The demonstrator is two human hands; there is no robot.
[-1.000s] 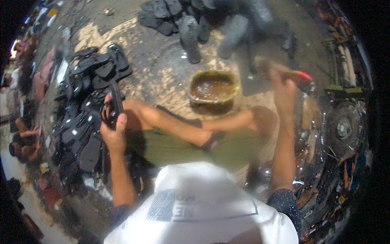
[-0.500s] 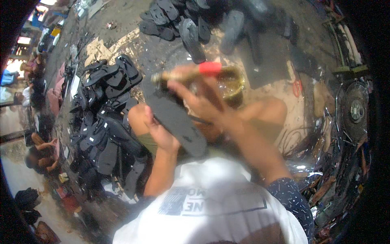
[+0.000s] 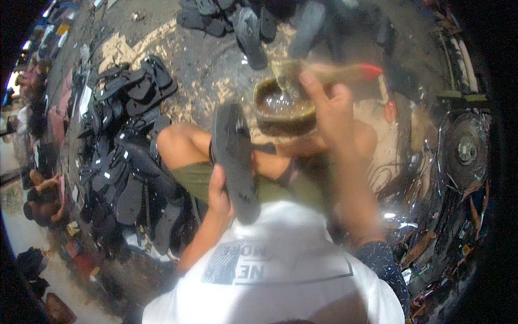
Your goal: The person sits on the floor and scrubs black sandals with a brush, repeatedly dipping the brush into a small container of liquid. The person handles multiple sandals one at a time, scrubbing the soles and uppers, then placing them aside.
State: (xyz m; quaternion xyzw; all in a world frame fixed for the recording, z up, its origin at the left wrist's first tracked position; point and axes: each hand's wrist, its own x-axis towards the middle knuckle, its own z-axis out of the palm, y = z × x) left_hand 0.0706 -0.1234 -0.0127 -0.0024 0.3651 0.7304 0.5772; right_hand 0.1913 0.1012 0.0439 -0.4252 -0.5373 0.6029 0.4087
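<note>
My left hand grips a dark grey flip-flop sole by its edge, holding it nearly upright over my lap. In my right hand is a brush with a yellowish handle and a red end, somewhat blurred. Its bristle end is at the far rim of a squat, crusted pot. Shiny, pale brownish liquid, perhaps glue, lies inside the pot. Between the pot and my left hand, the sole stands apart from the brush.
A heap of black flip-flops lies to my left, with more black flip-flops at the far side. Red-handled scissors lie to the right of the pot. Farther right is a dark round wheel-like thing. Another person sits far left.
My right hand and the brush have moved right, from over the sole's far end to the pot. The sole has turned more upright in my left hand.
</note>
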